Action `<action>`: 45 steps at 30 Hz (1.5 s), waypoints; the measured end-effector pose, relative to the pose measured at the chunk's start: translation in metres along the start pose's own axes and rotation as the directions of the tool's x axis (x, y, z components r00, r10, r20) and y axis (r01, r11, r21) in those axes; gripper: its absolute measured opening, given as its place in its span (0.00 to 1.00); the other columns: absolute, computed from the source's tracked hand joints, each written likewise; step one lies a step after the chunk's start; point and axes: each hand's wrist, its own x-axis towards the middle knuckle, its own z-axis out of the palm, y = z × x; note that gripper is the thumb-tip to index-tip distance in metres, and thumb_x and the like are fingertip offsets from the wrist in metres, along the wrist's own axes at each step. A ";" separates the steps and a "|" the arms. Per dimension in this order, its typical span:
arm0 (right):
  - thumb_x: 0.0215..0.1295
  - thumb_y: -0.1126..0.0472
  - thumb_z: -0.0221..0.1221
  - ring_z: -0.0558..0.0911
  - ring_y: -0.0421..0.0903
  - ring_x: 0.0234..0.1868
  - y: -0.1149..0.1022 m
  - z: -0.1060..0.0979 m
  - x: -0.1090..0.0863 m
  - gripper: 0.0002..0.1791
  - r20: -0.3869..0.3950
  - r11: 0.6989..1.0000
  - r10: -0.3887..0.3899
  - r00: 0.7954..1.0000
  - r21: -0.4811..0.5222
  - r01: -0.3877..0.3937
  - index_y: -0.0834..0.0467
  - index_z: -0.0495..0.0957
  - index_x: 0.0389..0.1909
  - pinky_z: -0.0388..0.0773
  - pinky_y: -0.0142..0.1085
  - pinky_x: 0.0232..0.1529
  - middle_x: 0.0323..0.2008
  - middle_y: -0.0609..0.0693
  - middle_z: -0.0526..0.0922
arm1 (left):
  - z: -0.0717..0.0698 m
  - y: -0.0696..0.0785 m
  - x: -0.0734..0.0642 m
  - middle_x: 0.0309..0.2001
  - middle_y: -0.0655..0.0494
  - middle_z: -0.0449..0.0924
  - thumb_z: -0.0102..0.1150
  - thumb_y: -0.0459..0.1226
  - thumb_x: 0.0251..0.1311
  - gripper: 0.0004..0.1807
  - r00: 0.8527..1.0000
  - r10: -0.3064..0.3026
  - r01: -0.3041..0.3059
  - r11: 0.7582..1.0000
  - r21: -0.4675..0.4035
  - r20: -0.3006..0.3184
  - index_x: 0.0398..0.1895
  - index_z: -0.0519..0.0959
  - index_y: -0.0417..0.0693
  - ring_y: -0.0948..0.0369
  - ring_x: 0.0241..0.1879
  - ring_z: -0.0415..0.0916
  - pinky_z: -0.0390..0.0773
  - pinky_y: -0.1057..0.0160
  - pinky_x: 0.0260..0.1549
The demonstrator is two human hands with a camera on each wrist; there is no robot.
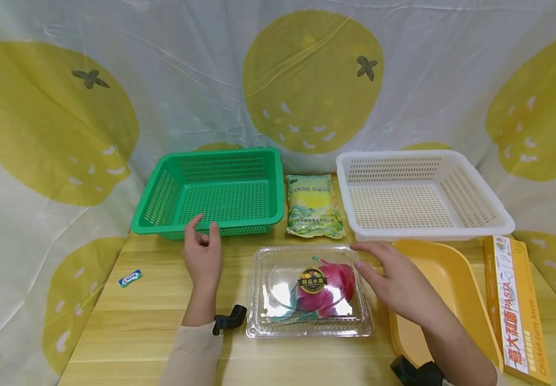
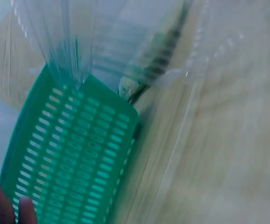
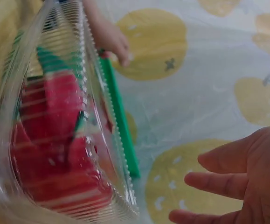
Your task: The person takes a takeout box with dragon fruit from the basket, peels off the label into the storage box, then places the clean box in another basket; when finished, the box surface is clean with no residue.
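A clear plastic fruit box (image 1: 307,329), its lid closed and bearing a round black label, rests on the table between my hands. Pink-red pieces with green tips (image 1: 343,281) show through the plastic. My right hand (image 1: 398,279) has its fingertips at the box's far right corner; in the right wrist view those fingers (image 3: 218,184) are spread, with nothing between them. To the left of the box, my left hand (image 1: 203,260) hovers before the front wall of the green basket (image 1: 258,222), fingers loosely bent and holding nothing. The left wrist view is blurred.
A yellow-green printed bag (image 1: 314,206) lies between the green basket and a white basket (image 1: 432,233). Right of the fruit box are an orange-yellow tray (image 1: 458,284) and a long pasta box (image 1: 516,311). A small blue-and-green packet (image 1: 130,278) lies far left.
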 end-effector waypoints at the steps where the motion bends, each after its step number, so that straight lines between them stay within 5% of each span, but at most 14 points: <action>1: 0.76 0.52 0.57 0.75 0.64 0.67 -0.002 -0.001 0.003 0.21 0.014 1.000 -0.008 1.000 -0.013 0.008 0.52 0.77 0.65 0.71 0.67 0.63 0.65 0.55 0.78 | -0.001 0.003 -0.002 0.21 0.58 0.68 0.58 0.46 0.73 0.22 0.999 0.012 -0.012 1.000 0.003 0.039 0.67 0.74 0.55 0.64 0.19 0.64 0.67 0.64 0.22; 5: 0.76 0.52 0.58 0.78 0.63 0.64 -0.008 -0.005 0.015 0.19 0.062 0.997 -0.048 0.997 -0.057 0.052 0.51 0.78 0.63 0.73 0.65 0.62 0.64 0.55 0.78 | -0.010 0.013 -0.009 0.28 0.53 0.77 0.60 0.45 0.72 0.19 0.972 0.021 -0.033 0.999 0.043 0.236 0.64 0.77 0.55 0.63 0.23 0.71 0.71 0.66 0.23; 10: 0.73 0.54 0.61 0.80 0.59 0.60 -0.006 -0.006 0.028 0.17 0.085 0.983 -0.151 0.985 -0.096 0.159 0.52 0.81 0.59 0.78 0.60 0.60 0.60 0.53 0.80 | -0.022 0.026 -0.014 0.42 0.51 0.85 0.61 0.45 0.71 0.20 0.883 0.005 -0.070 0.990 0.122 0.470 0.63 0.78 0.53 0.58 0.38 0.80 0.80 0.64 0.37; 14: 0.72 0.55 0.63 0.80 0.57 0.61 -0.002 0.000 0.039 0.15 0.116 0.964 -0.233 0.966 -0.100 0.245 0.51 0.83 0.56 0.79 0.57 0.60 0.61 0.53 0.79 | -0.024 0.035 -0.026 0.51 0.46 0.82 0.63 0.43 0.70 0.21 0.814 0.005 -0.096 0.987 0.127 0.581 0.63 0.78 0.51 0.51 0.50 0.80 0.83 0.53 0.50; 18: 0.70 0.54 0.65 0.80 0.58 0.61 0.004 0.010 0.049 0.14 0.159 0.941 -0.307 0.938 -0.094 0.324 0.50 0.85 0.53 0.80 0.56 0.60 0.63 0.54 0.78 | -0.020 0.043 -0.041 0.61 0.44 0.74 0.65 0.46 0.68 0.23 0.778 0.007 -0.110 0.986 0.126 0.628 0.64 0.78 0.55 0.44 0.60 0.75 0.80 0.43 0.55; 24: 0.68 0.54 0.66 0.80 0.57 0.61 0.012 0.026 0.058 0.12 0.187 0.885 -0.427 0.885 -0.113 0.451 0.49 0.86 0.50 0.81 0.54 0.59 0.63 0.56 0.77 | -0.010 0.047 -0.059 0.66 0.48 0.67 0.67 0.46 0.66 0.25 0.750 0.025 -0.109 0.990 0.087 0.661 0.66 0.77 0.55 0.46 0.67 0.70 0.77 0.39 0.58; 29: 0.67 0.54 0.67 0.83 0.54 0.58 0.015 0.034 0.061 0.13 0.195 0.865 -0.463 0.865 -0.115 0.489 0.50 0.86 0.50 0.82 0.51 0.59 0.64 0.56 0.76 | -0.003 0.045 -0.068 0.69 0.49 0.65 0.68 0.43 0.65 0.25 0.756 0.019 -0.071 0.996 0.053 0.654 0.65 0.76 0.58 0.46 0.69 0.67 0.76 0.39 0.57; 33: 0.66 0.53 0.68 0.79 0.58 0.63 0.015 0.038 0.062 0.14 0.202 0.859 -0.466 0.861 -0.129 0.495 0.49 0.86 0.50 0.79 0.54 0.62 0.65 0.58 0.77 | 0.002 0.043 -0.073 0.73 0.44 0.61 0.68 0.41 0.65 0.25 0.760 0.009 -0.033 0.999 0.024 0.650 0.66 0.76 0.57 0.40 0.73 0.61 0.69 0.31 0.63; 37: 0.67 0.49 0.67 0.76 0.61 0.68 0.014 0.043 0.063 0.14 0.217 0.862 -0.449 0.867 -0.148 0.484 0.46 0.86 0.51 0.75 0.60 0.65 0.66 0.58 0.78 | 0.007 0.041 -0.077 0.77 0.41 0.56 0.67 0.40 0.64 0.25 0.743 0.012 -0.018 1.000 0.003 0.669 0.65 0.77 0.55 0.37 0.76 0.55 0.59 0.27 0.69; 45: 0.69 0.50 0.65 0.72 0.59 0.73 0.014 0.051 0.063 0.11 0.221 0.874 -0.436 0.872 -0.128 0.469 0.45 0.87 0.49 0.58 0.69 0.72 0.60 0.50 0.85 | 0.009 0.035 -0.079 0.78 0.44 0.55 0.66 0.38 0.65 0.23 0.727 0.002 -0.005 1.000 0.002 0.686 0.64 0.77 0.54 0.37 0.77 0.54 0.58 0.27 0.70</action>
